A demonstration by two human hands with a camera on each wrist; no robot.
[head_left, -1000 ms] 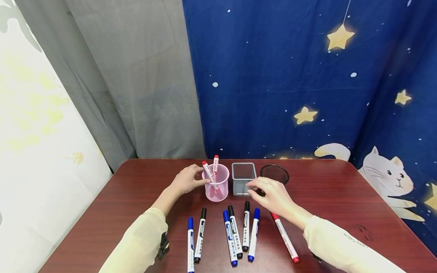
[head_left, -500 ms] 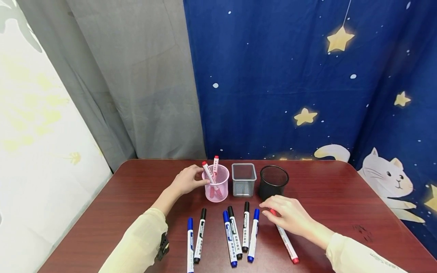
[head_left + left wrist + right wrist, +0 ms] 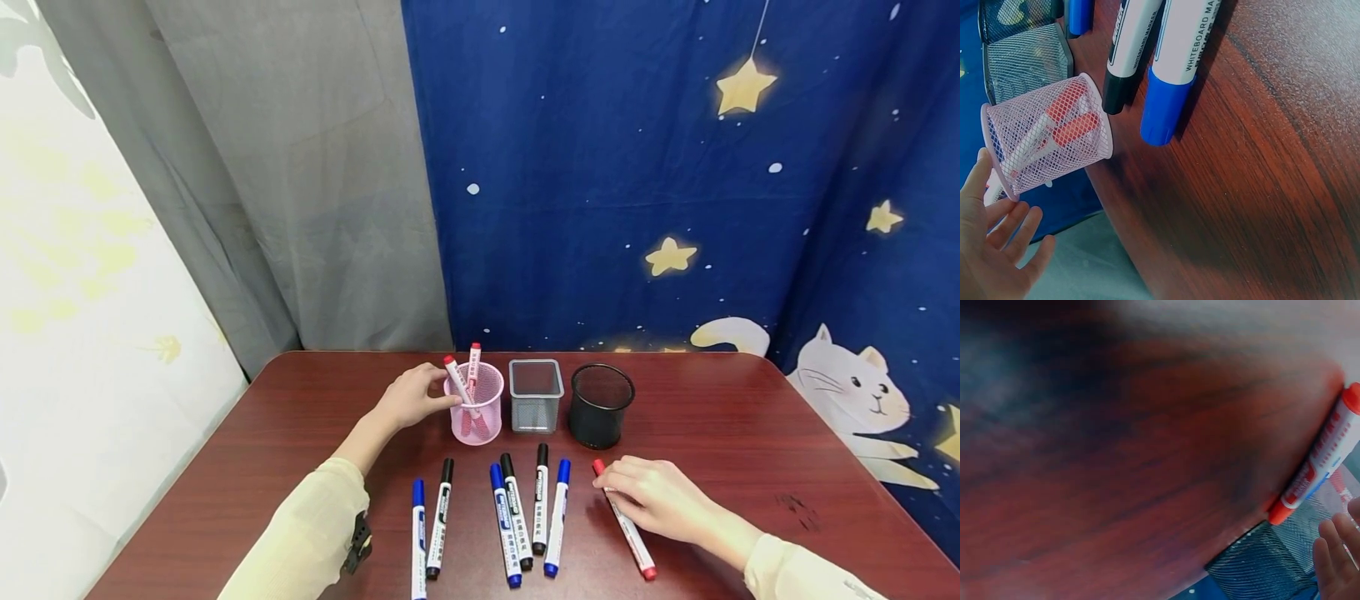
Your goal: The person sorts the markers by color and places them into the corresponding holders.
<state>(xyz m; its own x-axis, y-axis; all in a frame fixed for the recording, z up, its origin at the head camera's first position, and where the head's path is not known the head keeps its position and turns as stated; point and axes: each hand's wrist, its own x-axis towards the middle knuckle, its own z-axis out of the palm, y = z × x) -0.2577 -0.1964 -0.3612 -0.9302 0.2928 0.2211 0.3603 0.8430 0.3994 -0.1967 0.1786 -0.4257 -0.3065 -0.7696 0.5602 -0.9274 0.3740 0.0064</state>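
My left hand (image 3: 412,396) holds the rim of a pink mesh pen cup (image 3: 491,415) between thumb and fingers. Two red-capped whiteboard markers (image 3: 474,364) stand inside, one leaning toward my hand; their lower ends show through the mesh in the left wrist view. My right hand (image 3: 656,498) hovers over a red whiteboard marker (image 3: 632,537) lying on the table, its fingers across the part just below the cap. The right wrist view shows those fingers (image 3: 1338,547) extended beside the red marker (image 3: 1319,459); whether they touch it I cannot tell.
A grey square mesh holder (image 3: 536,408) and a black round one (image 3: 597,423) stand right of the pink cup. Several blue and black whiteboard markers, such as a blue one (image 3: 557,521) and a black one (image 3: 441,521), lie in front on the brown table (image 3: 750,425).
My right hand has moved from the grey and black holders toward me and right, down to the red marker on the table. My left hand has stayed at the pink cup.
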